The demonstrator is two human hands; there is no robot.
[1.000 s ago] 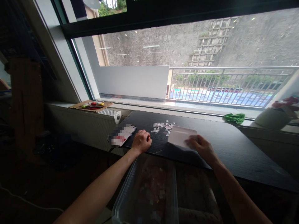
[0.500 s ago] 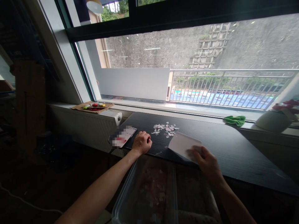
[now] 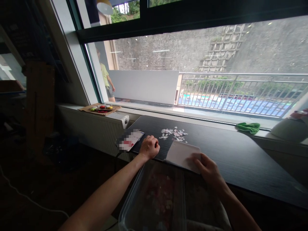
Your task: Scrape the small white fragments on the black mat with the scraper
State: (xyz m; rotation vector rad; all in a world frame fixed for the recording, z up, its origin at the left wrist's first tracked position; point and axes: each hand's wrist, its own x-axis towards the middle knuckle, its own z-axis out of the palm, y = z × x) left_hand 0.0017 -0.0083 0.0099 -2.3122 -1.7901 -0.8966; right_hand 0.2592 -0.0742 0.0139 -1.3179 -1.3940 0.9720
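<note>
A flat white card (image 3: pixel 182 154) with rounded corners is gripped at its right end by my right hand (image 3: pixel 207 166). Its lower left side meets the front edge of the black table (image 3: pixel 216 154). My left hand (image 3: pixel 149 147), curled into a fist, rests on the table near that edge; nothing shows in it. Behind the card lies a loose pile of small paper scraps (image 3: pixel 173 132), pale and pinkish. Below the table edge, between my arms, a clear plastic bin (image 3: pixel 184 202) holds more scraps, dimly seen.
A phone (image 3: pixel 133 140) lies left of my fist. On the sill are a brown board (image 3: pixel 84 109) with colourful items, a green cloth (image 3: pixel 249 127) and a pale rounded object (image 3: pixel 288 130). Behind the window walks a person in a yellow top (image 3: pixel 104 75).
My right hand has drawn the card left and toward the table's front edge, away from the pile. The left fist stays put. A person has appeared outside; the view has shifted slightly.
</note>
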